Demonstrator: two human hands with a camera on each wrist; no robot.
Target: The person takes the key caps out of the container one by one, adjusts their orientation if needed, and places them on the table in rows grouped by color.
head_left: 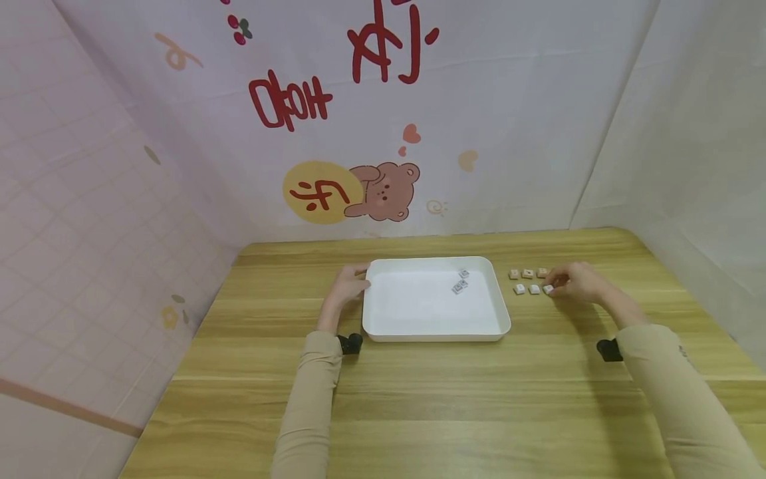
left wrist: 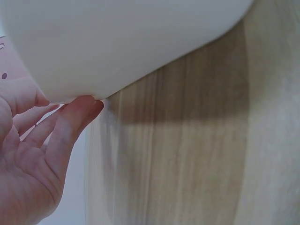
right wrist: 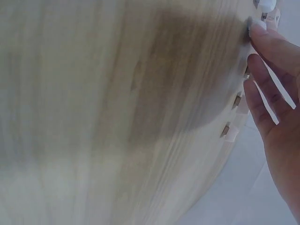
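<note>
A white rectangular tray (head_left: 435, 336) lies on the table, with three small grey-white square pieces (head_left: 463, 273) at its right inside. My left hand (head_left: 347, 286) grips the tray's left side; in the left wrist view, its fingertips (left wrist: 86, 104) press against the white wall. Right of the tray, more small square pieces stand in two short rows, a back row (head_left: 527, 273) and a front row (head_left: 534, 289). My right hand (head_left: 577, 283) pinches the rightmost white square piece (head_left: 548, 290) of the front row. Its fingers partly hide that piece in the right wrist view.
The wood-grain table (head_left: 431, 406) meets a white printed cloth wall (head_left: 509, 133) at the back. Cloth also rises along the left and right sides. Black wrist mounts (head_left: 609, 350) sit by both sleeves, the left one close to the tray's front corner.
</note>
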